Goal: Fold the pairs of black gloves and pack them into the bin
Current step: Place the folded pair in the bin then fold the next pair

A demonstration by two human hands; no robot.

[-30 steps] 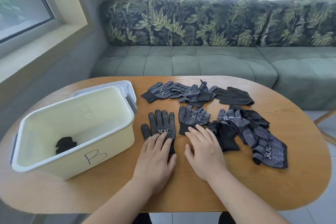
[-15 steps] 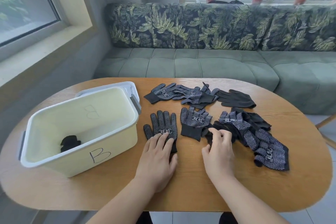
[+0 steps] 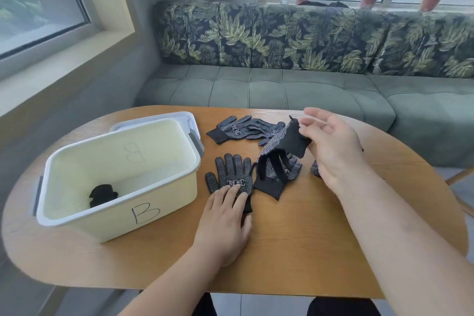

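A black dotted glove (image 3: 232,177) lies flat, fingers pointing away, just right of the cream bin (image 3: 164,213) marked B. My left hand (image 3: 225,223) rests flat on that glove's cuff. My right hand (image 3: 331,146) is raised above the table and pinches a black glove (image 3: 287,146) by its cuff, its fingers dangling down. Another glove (image 3: 277,179) lies under the dangling one. More gloves (image 3: 243,129) lie further back. A folded black pair (image 3: 102,195) sits on the bin's floor. My right arm hides the gloves to the right.
The bin's grey-handled lid (image 3: 189,120) lies behind the bin. The oval wooden table (image 3: 295,246) has a green sofa (image 3: 282,90) beyond it. A wooden chair leg (image 3: 459,177) shows at the right edge.
My right hand has left the table, taken a glove from the right pile and lifted it up and back. My left hand has stayed on the flat glove.
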